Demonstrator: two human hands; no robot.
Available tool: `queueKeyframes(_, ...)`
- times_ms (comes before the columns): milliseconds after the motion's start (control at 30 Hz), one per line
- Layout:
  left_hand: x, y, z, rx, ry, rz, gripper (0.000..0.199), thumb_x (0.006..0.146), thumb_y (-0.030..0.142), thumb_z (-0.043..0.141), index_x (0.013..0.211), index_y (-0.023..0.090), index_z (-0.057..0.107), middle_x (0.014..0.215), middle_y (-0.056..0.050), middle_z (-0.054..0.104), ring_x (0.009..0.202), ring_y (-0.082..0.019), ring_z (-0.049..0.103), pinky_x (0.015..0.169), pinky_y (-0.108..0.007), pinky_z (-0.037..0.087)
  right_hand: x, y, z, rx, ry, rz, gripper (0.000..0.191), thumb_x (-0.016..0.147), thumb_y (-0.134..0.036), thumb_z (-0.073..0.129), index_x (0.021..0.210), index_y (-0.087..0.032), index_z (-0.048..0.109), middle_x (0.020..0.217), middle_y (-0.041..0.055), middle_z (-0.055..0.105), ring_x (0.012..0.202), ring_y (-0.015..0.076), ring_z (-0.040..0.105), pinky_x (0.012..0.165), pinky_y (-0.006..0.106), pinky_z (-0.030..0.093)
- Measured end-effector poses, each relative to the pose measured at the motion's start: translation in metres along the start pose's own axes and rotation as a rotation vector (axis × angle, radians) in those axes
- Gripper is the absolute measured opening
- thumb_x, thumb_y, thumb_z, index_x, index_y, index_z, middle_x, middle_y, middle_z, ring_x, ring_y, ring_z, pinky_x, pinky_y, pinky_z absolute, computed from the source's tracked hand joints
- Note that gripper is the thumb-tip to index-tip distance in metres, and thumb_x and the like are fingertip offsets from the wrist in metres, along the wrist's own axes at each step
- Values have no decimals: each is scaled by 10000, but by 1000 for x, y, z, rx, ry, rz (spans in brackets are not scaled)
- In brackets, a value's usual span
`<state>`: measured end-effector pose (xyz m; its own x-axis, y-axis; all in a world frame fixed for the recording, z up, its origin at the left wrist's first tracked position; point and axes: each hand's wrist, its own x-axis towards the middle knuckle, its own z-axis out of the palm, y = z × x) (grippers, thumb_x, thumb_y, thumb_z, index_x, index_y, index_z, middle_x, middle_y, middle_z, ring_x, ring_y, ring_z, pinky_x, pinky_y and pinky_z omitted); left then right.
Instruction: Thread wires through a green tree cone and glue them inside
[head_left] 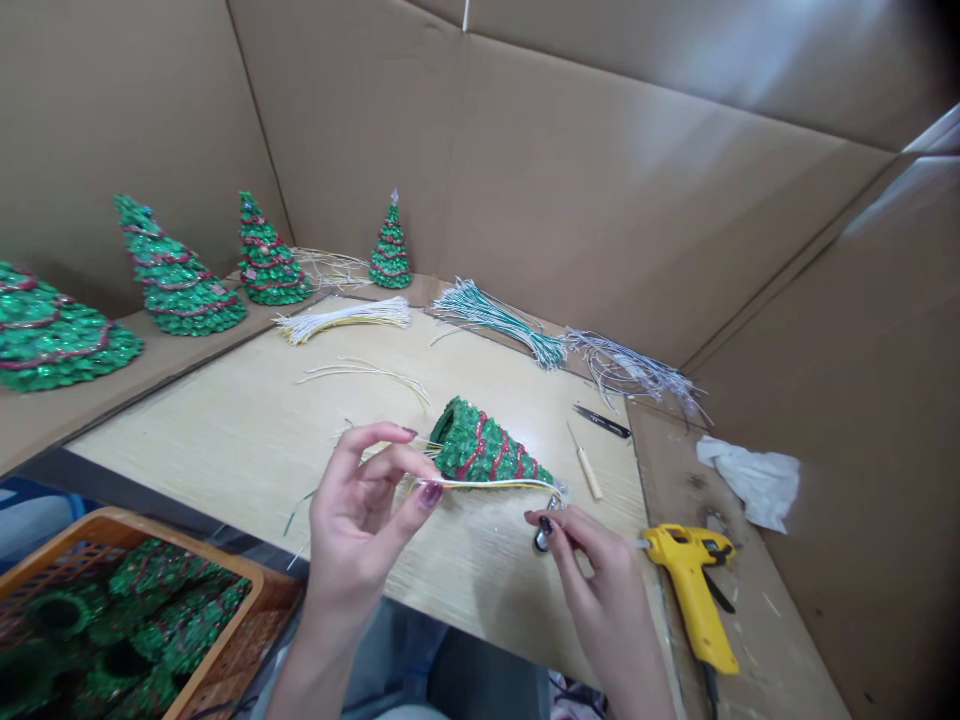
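My left hand (375, 510) pinches a white and yellow wire (495, 484) between thumb and forefinger, its other fingers curled loosely. The wire stretches right, toward the fingertips of my right hand (581, 545). That hand has thumb and forefinger closed beside the wire's far end; what sits between them is too small to make out. A small shiny metallic piece (541, 540) shows just under those fingertips. Behind the wire, a green Christmas tree ornament (491, 447) with red garlands lies on its side, its hollow base facing left and its tip right.
Wire bundles, white-yellow (349, 318), green-white (501, 322) and purplish (637, 368), lie along the back. Thread snips (602, 421), an awl (589, 472) and a yellow glue gun (694, 590) are rightward. Upright trees (180, 285) line the left; an orange basket (259, 600) holds more.
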<state>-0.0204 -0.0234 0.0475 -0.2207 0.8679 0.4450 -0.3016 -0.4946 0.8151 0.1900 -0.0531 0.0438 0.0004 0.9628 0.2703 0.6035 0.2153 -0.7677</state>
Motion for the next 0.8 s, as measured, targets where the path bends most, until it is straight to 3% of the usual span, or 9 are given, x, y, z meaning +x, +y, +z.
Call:
queueKeyframes(200,0,2,1,22,-167,-97,471,879,364,738,1296,301,526,1023,-21,755,1047,-178,678,972,-281,485,3,0,11,327,-23,159,175,921,-376,604,833,-225,609,643,-43,604,562,118,605,574,211,473)
queueKeyframes(300,3,-2,-2,106,-142,-161,344,915,388,683,1225,278,584,1105,-35,716,1100,-191,649,994,-297,474,7,5,17,425,35,197,172,900,-379,636,843,-218,616,656,-35,636,580,125,637,586,220,488)
queueKeyframes(467,11,-21,-10,340,-50,-242,250,943,366,636,1169,262,609,1178,-38,658,1148,-191,602,997,-302,464,9,8,20,440,63,167,173,926,-365,609,842,-216,637,668,-20,658,634,123,645,619,221,471)
queueKeyframes(633,15,-34,-15,465,-137,-301,294,951,397,591,1201,246,623,1223,-62,660,1149,-211,613,1008,-348,471,10,9,20,431,100,143,228,955,-394,567,867,-215,678,793,15,673,721,139,644,650,243,477)
queueKeyframes(800,15,-37,-15,538,-122,-409,371,903,468,615,1175,227,691,1146,-86,726,1138,-270,646,886,-360,543,12,13,22,423,127,156,210,961,-394,560,909,-225,675,811,12,682,718,136,639,631,238,463)
